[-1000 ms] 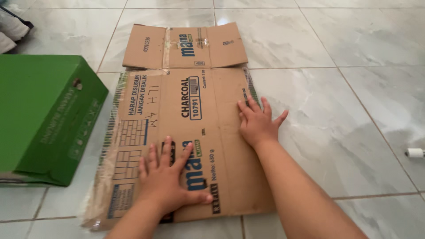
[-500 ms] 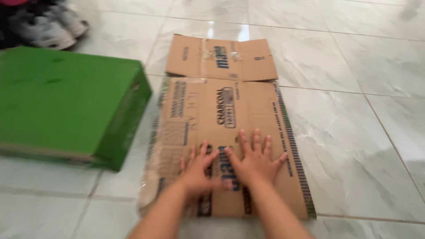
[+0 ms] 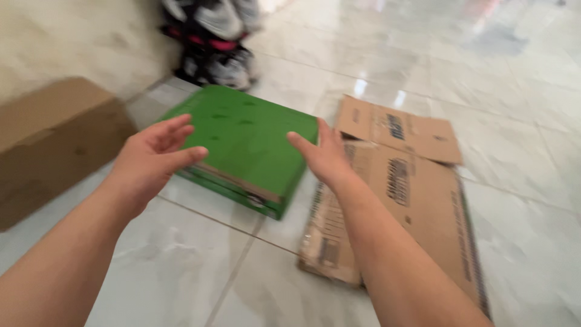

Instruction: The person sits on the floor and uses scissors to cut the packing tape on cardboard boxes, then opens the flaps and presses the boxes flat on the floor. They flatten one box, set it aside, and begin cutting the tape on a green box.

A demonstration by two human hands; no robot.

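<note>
The whole view is smeared with motion blur, and the dark shoes [image 3: 212,42] by the wall barely read. Both hands, left [image 3: 154,158] and right [image 3: 324,158], hang open and empty on either side of the flat green box [image 3: 245,142], which lies on the glossy tiled floor [image 3: 514,109] beside flattened brown corrugated cardboard [image 3: 417,194]. A brown carton [image 3: 48,142] is cut off at left.

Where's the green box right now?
The green box lies on the tiled floor mid-frame, between both open hands, left of the flattened cardboard.
</note>
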